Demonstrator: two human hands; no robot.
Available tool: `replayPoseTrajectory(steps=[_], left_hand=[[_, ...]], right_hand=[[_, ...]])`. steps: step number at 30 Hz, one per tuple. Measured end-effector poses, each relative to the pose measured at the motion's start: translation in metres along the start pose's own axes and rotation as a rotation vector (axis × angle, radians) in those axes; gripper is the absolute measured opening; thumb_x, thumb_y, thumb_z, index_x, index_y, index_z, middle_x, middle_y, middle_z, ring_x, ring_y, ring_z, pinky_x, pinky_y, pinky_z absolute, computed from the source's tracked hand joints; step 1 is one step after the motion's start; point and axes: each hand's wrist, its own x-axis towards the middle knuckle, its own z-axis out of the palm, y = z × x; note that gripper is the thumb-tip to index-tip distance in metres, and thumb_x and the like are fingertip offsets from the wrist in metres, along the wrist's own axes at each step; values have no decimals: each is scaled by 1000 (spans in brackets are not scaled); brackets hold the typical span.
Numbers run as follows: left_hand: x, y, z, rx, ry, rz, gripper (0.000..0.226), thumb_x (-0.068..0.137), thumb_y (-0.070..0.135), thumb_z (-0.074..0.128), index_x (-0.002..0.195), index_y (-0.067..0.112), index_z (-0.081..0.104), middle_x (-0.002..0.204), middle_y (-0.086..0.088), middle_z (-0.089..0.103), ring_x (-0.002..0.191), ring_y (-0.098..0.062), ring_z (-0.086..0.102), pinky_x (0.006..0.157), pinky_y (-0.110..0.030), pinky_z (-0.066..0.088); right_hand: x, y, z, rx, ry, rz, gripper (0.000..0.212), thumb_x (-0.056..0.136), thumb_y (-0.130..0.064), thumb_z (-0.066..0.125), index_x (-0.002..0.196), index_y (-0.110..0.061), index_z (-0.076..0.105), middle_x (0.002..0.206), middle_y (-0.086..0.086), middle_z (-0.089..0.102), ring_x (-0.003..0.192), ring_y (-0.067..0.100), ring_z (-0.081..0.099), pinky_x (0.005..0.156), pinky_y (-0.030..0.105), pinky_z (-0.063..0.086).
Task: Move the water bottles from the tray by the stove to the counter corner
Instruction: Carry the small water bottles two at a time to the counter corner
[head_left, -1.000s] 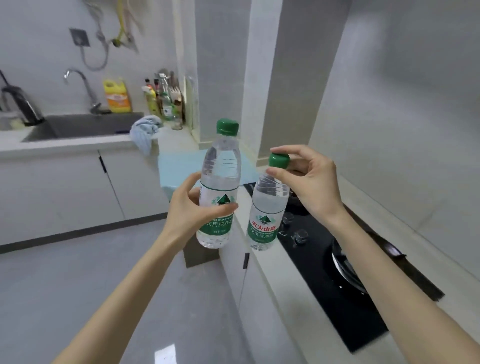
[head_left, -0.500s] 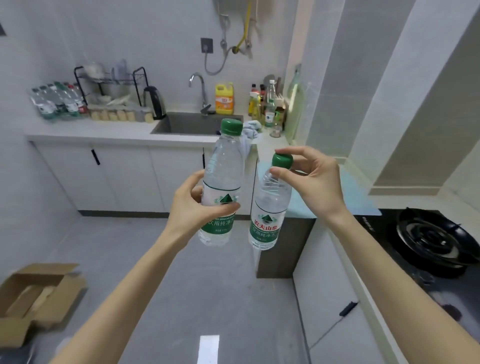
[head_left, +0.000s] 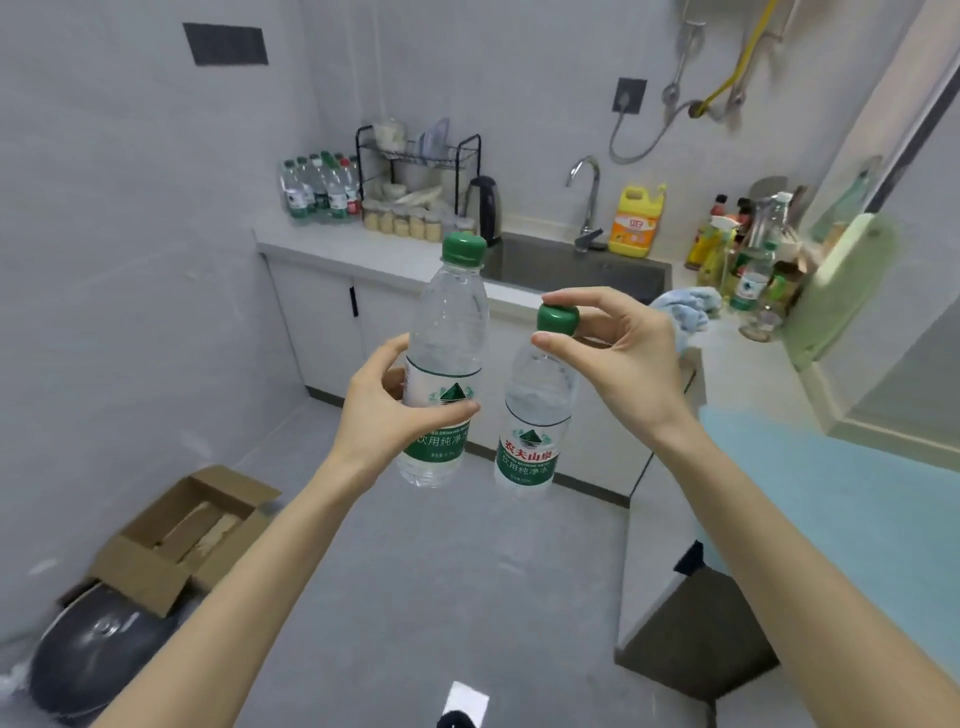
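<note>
Left hand (head_left: 384, 415) wraps thumb and fingers round the label of a clear plastic water bottle with a green cap (head_left: 449, 332), upright in mid-air. Just right, the right hand (head_left: 623, 364) pinches the cap of a second clear plastic bottle (head_left: 535, 415), hanging below its fingertips. Both forearms reach forward.

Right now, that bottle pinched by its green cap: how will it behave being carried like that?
Held only at the cap by the right hand, the bottle will probably swing as it's carried. It looks mostly full, so likely heavy for its size. Its round body would probably roll if laid down.
</note>
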Motion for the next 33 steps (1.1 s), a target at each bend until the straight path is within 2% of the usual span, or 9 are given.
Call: replayPoseTrajectory(steps=[5,13,19,23,27,29,33], left_hand=[[83,-10,-24,27,118,-5,68,56,13,92,115,26,60,92,4,76,84,-9,72,70,-19,55],[189,-37,-72,24,236,-22,72,55,13,93,118,23,60,98,6,75,91,-9,71,77,-25,56],[266,-72,-118,23,304,-45,71,55,10,91,117,22,60,97,6,74,87,-4,71,70,-16,54],[328,-101,-154,17,302,-56,64,55,10,91,109,29,61,95,9,74,85,-2,70,69,-14,54],[392,-126,-191,15,300,-86,74,45,25,96,111,25,61,96,7,75,87,-7,71,73,-21,57],[427,-138,-211,11,297,-102,73,41,32,93,106,29,61,92,8,75,84,-6,71,70,-20,56],[494,-161,-243,24,283,-124,64,53,13,93,104,33,59,89,10,74,79,-2,70,69,-19,54]], right_hand=[[94,34,41,42,-80,-24,34,74,-13,82,106,-14,72,94,1,76,88,14,73,86,39,58],[216,79,110,100,-138,-36,31,74,-12,83,102,-17,73,94,2,76,87,19,72,87,45,56],[291,115,177,121,-179,-30,31,73,-8,83,102,-13,72,90,1,75,83,14,73,83,35,59],[342,144,230,130,-207,-15,31,74,-8,82,103,-13,72,92,1,76,84,15,73,82,32,59],[392,168,281,146,-204,15,32,74,-6,82,104,-12,72,93,3,75,86,17,73,81,30,59],[420,179,308,136,-198,5,32,74,-6,82,103,-14,71,93,3,75,87,19,73,81,32,59],[470,198,355,120,-185,1,33,72,-8,83,102,-18,71,94,2,76,88,21,72,85,38,58]])
